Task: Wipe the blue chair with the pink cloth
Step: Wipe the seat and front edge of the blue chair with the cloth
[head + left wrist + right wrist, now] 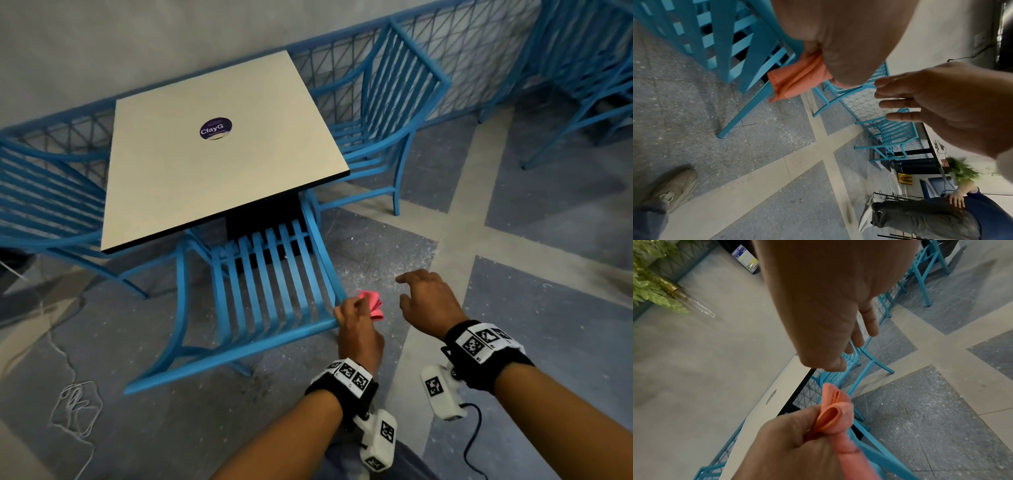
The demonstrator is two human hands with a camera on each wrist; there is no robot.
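Observation:
The blue slatted chair [260, 294] stands pushed under a white table, its back toward me. My left hand [356, 325] grips the folded pink cloth [474, 305] at the right corner of the chair's top rail; in the left wrist view the cloth [797, 78] sticks out from the fist beside the chair frame [748, 48]. In the right wrist view the cloth [833, 412] bunches out of the left hand [793, 449]. My right hand [428, 301] hovers to the right of the cloth with fingers spread and holds nothing; its fingers [859, 337] hang relaxed.
The white square table [219, 144] has a round purple sticker. More blue chairs [376, 113] stand on either side, and a blue mesh fence [462, 51] runs behind. A white cord [75, 407] lies on the tiled floor at left. Another person [931, 216] stands to my right.

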